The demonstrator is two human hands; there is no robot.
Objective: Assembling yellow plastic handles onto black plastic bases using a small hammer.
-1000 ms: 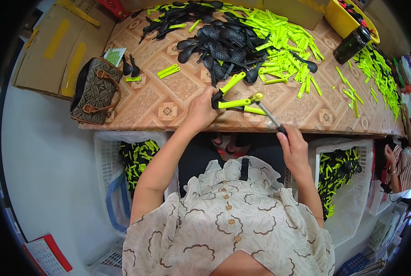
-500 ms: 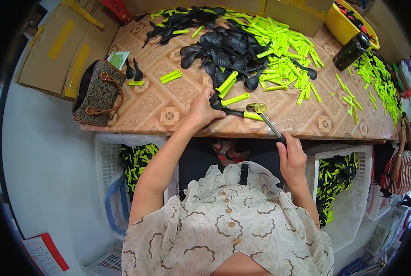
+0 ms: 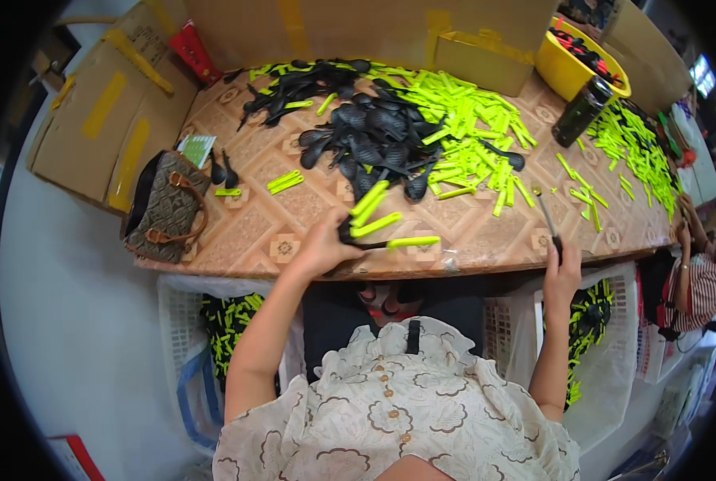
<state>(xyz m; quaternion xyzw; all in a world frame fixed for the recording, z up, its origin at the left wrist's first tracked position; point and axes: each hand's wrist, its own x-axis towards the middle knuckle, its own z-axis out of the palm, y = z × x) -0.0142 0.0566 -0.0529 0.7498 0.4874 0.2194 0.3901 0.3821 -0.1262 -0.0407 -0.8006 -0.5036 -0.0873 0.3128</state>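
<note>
In my left hand [image 3: 323,248], closed, are several black kitchen spoons with lime-green handles [image 3: 412,241]; the handles fan out to the right near the table's front edge, and the spoon heads are mostly hidden by my fingers. My right hand [image 3: 562,276] is wrapped round the black grip of a small hammer [image 3: 547,216] with a metal shaft and a small yellowish head. The hammer is apart from the spoons, to their right. Beyond my hands lies a heap of black spoon heads, some slotted [image 3: 374,128], beside a pile of loose green handles [image 3: 474,120].
A handbag [image 3: 165,212] and cardboard box [image 3: 105,112] stand at the left. A dark bottle [image 3: 581,112] and yellow basin [image 3: 562,60] are at the back right. White baskets [image 3: 614,361] with finished-looking spoons sit below the table. Another person's striped sleeve [image 3: 703,293] shows far right.
The hammer has moved from the lowest green handle away to the right, with my right hand. My left hand keeps hold of the spoons. The whole view has shifted, showing more of the table's back.
</note>
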